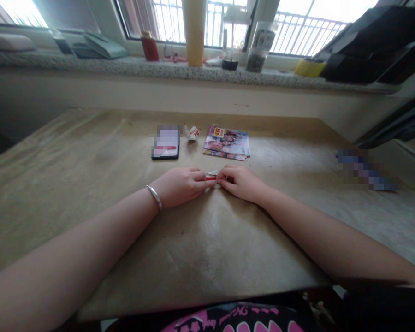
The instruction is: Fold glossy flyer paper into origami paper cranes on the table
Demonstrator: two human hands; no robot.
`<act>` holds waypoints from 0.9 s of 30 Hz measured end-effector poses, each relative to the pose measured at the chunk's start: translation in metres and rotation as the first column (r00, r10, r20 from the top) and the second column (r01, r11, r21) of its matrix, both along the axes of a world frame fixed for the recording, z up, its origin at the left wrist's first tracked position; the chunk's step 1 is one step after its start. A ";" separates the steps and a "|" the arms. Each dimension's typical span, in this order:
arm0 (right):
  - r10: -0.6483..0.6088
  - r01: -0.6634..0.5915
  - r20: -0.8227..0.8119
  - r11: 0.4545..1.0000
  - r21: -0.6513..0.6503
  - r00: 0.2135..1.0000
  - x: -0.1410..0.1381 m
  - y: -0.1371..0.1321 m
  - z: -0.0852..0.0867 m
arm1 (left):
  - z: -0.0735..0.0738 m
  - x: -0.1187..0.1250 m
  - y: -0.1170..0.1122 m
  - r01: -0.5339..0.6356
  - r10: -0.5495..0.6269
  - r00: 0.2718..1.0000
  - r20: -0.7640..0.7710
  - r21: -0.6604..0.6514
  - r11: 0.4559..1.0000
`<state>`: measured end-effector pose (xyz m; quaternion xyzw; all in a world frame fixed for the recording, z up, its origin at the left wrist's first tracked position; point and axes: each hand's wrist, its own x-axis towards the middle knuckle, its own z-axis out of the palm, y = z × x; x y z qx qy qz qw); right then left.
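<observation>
My left hand (184, 186), with a silver bangle on its wrist, presses its closed fingers on a small folded piece of paper (211, 178). This paper is white and red and mostly hidden under my fingers, low over the table. From the other side, my right hand (240, 183) pinches the paper's right end between thumb and fingers. Just beyond my hands lies a stack of colourful printed leaflets (226, 144). A small folded paper figure (192, 133), white with red print, stands to the left of the stack.
A dark-edged phone or tablet (166, 143), partly blurred out, lies beyond my left hand. At the right is a blurred bluish flat object (364, 170) on the table (193, 258). Behind, the granite windowsill (124, 62) bears a red bottle (150, 46), jars and a black bag (370, 46).
</observation>
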<state>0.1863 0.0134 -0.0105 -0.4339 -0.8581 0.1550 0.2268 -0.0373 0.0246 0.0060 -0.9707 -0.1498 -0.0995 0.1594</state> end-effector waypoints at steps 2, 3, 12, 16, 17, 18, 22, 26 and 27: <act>-0.022 0.021 -0.013 1.000 -0.013 1.000 0.001 0.000 -0.001 | -0.001 0.000 0.000 -0.016 0.016 1.000 0.005 -0.004 1.000; -0.034 0.033 -0.018 0.999 -0.022 0.999 0.002 0.000 -0.002 | -0.002 0.000 0.000 -0.019 0.019 1.000 0.006 -0.006 1.000; -0.053 0.050 0.028 0.993 0.107 0.998 0.005 -0.001 -0.005 | -0.004 0.003 -0.001 -0.040 0.040 0.999 0.032 -0.019 0.999; -0.049 0.030 0.115 0.987 0.157 0.992 0.005 -0.004 0.000 | -0.003 0.003 -0.002 -0.039 0.041 0.998 0.049 -0.025 0.999; -0.050 0.028 0.131 0.987 0.160 0.990 0.005 -0.005 0.001 | -0.003 0.003 -0.002 -0.043 0.044 0.998 0.050 -0.026 0.999; -0.053 0.029 0.147 0.986 0.164 0.988 0.005 -0.005 0.002 | -0.003 0.004 -0.002 -0.047 0.048 0.998 0.050 -0.027 0.999; -0.070 0.032 0.195 0.982 0.189 0.978 0.003 -0.008 0.005 | -0.003 0.005 -0.002 -0.064 0.065 0.998 0.022 -0.030 0.997; -0.076 0.030 0.228 0.979 0.202 0.971 0.000 -0.008 0.005 | -0.003 0.008 -0.002 -0.090 0.090 0.996 -0.002 -0.034 0.995; -0.077 0.030 0.236 0.979 0.199 0.969 -0.001 -0.008 0.005 | -0.003 0.008 -0.002 -0.100 0.100 0.995 -0.007 -0.038 0.994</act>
